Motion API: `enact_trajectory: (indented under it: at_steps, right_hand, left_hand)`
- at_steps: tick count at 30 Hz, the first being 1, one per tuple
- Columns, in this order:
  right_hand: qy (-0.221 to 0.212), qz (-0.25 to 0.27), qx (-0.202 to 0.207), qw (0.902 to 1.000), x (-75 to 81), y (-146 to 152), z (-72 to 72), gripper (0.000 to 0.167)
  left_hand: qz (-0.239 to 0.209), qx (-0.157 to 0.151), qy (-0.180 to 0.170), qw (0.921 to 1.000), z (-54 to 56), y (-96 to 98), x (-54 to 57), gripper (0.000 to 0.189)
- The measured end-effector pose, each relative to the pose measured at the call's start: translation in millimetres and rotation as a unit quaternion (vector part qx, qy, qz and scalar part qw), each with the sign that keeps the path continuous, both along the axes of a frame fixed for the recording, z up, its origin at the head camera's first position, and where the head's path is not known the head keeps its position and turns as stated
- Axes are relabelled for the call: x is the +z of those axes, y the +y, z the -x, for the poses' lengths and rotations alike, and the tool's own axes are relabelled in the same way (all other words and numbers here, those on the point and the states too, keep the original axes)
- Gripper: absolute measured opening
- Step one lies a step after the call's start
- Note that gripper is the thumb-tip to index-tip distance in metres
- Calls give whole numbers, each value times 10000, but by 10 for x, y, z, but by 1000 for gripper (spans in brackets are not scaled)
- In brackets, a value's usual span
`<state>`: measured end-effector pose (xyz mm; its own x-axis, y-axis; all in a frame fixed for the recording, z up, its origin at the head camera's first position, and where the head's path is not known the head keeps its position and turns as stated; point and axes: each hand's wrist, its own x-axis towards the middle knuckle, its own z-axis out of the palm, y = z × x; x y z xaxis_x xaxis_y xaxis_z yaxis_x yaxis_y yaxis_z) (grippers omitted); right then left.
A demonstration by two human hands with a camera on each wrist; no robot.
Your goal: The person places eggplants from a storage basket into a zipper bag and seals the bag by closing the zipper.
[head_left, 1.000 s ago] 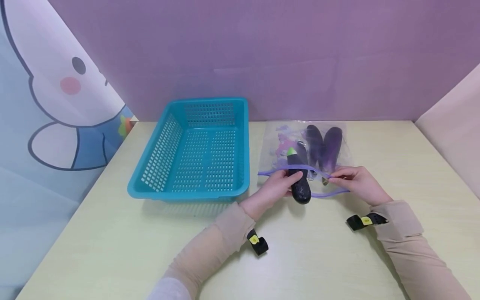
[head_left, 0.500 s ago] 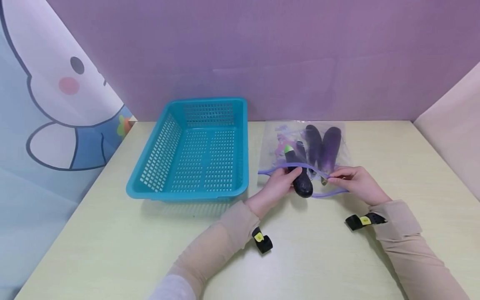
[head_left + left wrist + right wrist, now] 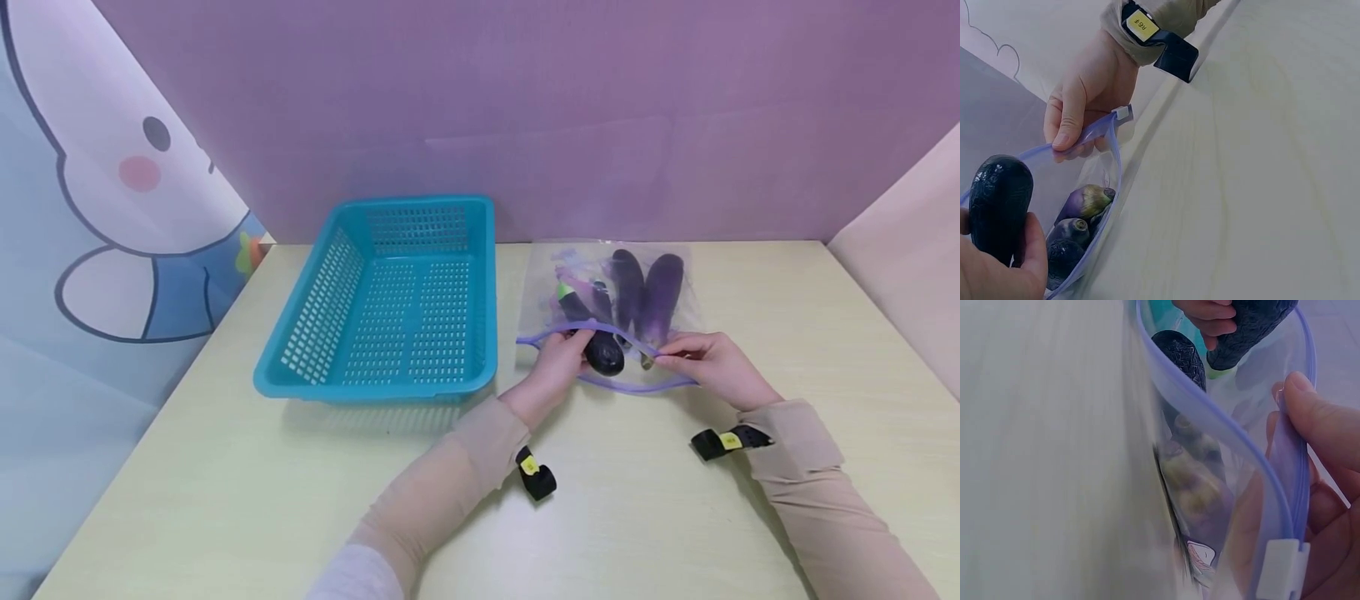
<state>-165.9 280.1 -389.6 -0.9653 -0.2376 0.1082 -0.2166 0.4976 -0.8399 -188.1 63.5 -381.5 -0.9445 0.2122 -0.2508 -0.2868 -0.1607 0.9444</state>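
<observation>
My left hand (image 3: pixel 553 371) grips a dark eggplant (image 3: pixel 604 357) at the mouth of a clear zip bag (image 3: pixel 534 292). The eggplant's green stem end points into the bag, and its rounded end sticks out toward me. Several other eggplants (image 3: pixel 662 292) lie inside the bag, seen through the plastic. With thumb and fingers, my right hand (image 3: pixel 716 365) pinches the purple zip edge at the bag's right side, near the white slider (image 3: pixel 1283 569). The bag's mouth gapes between the hands. In the left wrist view, stem ends of bagged eggplants (image 3: pixel 1088 201) show.
A blue-green plastic basket (image 3: pixel 375 390) with perforated sides stands left of the bag, with nothing in it. Behind the pale table (image 3: pixel 622 508) rises a purple backdrop (image 3: pixel 540 117). A cartoon-printed cloth (image 3: pixel 142 283) hangs at the left.
My left hand has moved slightly forward and right, taking the eggplant deeper into the bag. The eggplant has tilted, its stem end swinging left. My right hand keeps its place on the zip edge.
</observation>
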Motion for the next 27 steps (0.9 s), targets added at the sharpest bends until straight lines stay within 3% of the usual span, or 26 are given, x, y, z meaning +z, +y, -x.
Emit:
enact_trajectory:
  at_steps: [14, 27]
  right_hand:
    - [-20, -39, -8, 10000, 16, -11, -3, 19]
    - [-4, -38, 40, 10000, 16, -18, -3, 18]
  left_hand:
    - [-534, 675, -567, 9947, 105, 59, -61, 43]
    - [-883, 857, -713, 9898, 233, 121, -80, 35]
